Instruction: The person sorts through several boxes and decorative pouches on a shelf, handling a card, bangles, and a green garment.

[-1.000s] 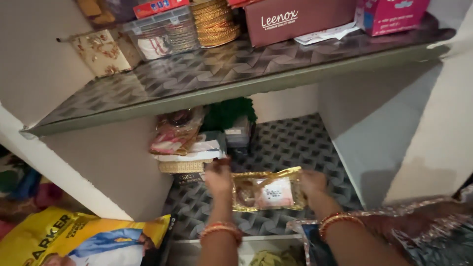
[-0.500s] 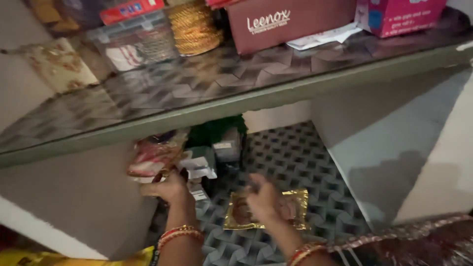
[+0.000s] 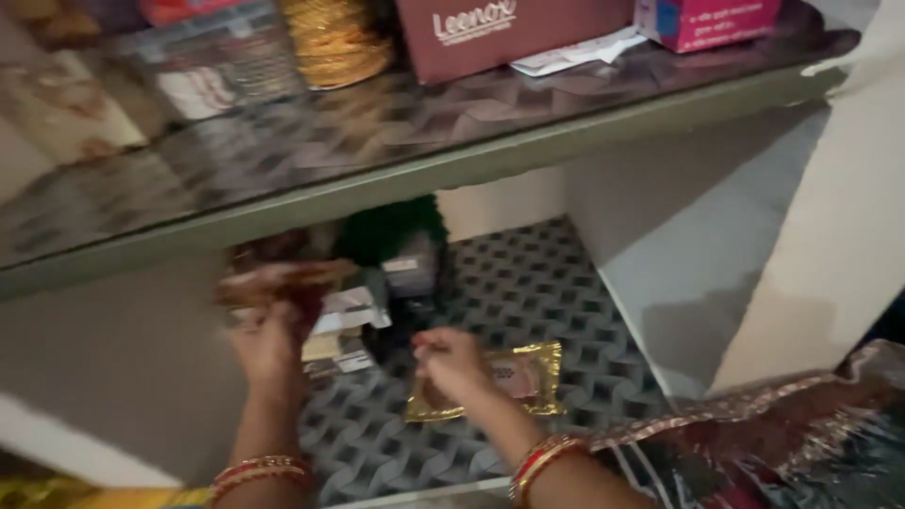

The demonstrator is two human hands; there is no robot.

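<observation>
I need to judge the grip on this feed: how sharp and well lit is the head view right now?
Head view: motion blur smears the left hand and the packet it lifts; the right hand on the gold packet is soft too. The upper shelf is streaked, with dull glare. The lower shelf is dim, with a shadow on the side wall.

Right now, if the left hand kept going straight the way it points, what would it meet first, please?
The left hand points up and back into the lower shelf, so it would probably meet the blurred reddish packet atop the stack of small boxes first. It may already be touching it; motion blur hides the contact.
</observation>
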